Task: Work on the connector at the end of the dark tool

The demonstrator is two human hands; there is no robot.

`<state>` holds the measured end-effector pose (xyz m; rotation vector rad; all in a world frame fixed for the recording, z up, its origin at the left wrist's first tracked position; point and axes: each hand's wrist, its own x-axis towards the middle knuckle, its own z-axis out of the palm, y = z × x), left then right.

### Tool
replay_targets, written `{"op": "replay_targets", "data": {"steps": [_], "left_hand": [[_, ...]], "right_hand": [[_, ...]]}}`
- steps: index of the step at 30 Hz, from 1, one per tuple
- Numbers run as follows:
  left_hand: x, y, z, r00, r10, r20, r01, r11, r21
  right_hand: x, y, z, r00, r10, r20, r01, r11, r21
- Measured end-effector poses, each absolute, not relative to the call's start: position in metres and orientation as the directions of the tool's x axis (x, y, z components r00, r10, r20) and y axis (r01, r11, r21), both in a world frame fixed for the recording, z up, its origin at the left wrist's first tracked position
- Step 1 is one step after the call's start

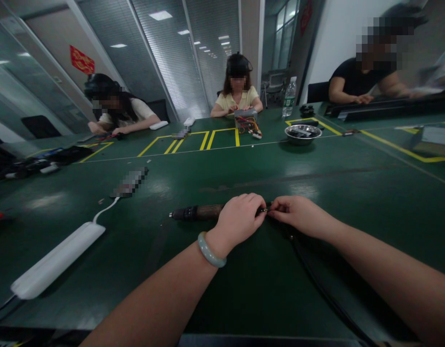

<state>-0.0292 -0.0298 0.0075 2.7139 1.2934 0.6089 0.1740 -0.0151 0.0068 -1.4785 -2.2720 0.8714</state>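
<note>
A dark cylindrical tool (208,212) lies on the green table, its narrow metal tip pointing left. Over its right end is my left hand (242,217), closed, with a pale bangle (210,250) at the wrist. My right hand (298,214) pinches close beside it, fingertips nearly meeting those of the left at a small metallic piece (264,210). What exactly each hand grips there is too small to tell. A black cable (316,277) runs from below the right hand toward the bottom right edge.
A white power strip (59,260) and a phone (130,183) lie to the left. Farther off are a metal bowl (303,134), a bottle (289,99), a grey box with wires (246,117) and yellow tape marks. Three people sit across the green table (171,178).
</note>
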Motion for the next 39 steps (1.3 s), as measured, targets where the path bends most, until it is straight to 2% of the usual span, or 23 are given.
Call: {"op": "replay_targets", "data": {"steps": [5, 11, 21, 29, 35, 39], "left_hand": [[-0.0292, -0.0289, 0.0071, 0.602, 0.736, 0.31, 0.71, -0.671, 0.216], [-0.0281, -0.031, 0.0059, 0.536, 0.779, 0.325, 0.762, -0.613, 0.211], [-0.0286, -0.0315, 0.0085, 0.567, 0.768, 0.298, 0.746, -0.632, 0.209], [-0.0291, -0.0316, 0.0067, 0.536, 0.782, 0.318, 0.749, -0.615, 0.246], [-0.0294, -0.0313, 0.0084, 0.583, 0.758, 0.291, 0.736, -0.645, 0.205], [-0.0289, -0.0316, 0.0071, 0.554, 0.774, 0.306, 0.754, -0.622, 0.21]], "right_hand": [[0.1747, -0.014, 0.0034, -0.431, 0.899, -0.074, 0.723, 0.295, -0.625], [0.1747, -0.012, 0.0013, -0.44, 0.895, -0.081, 0.709, 0.291, -0.642], [0.1739, -0.0134, 0.0056, -0.431, 0.898, -0.091, 0.722, 0.283, -0.632], [0.1747, -0.0125, 0.0033, -0.423, 0.901, -0.092, 0.729, 0.278, -0.626], [0.1751, -0.012, 0.0027, -0.429, 0.899, -0.087, 0.724, 0.285, -0.627], [0.1747, -0.0123, 0.0028, -0.435, 0.897, -0.076, 0.72, 0.296, -0.628]]}}
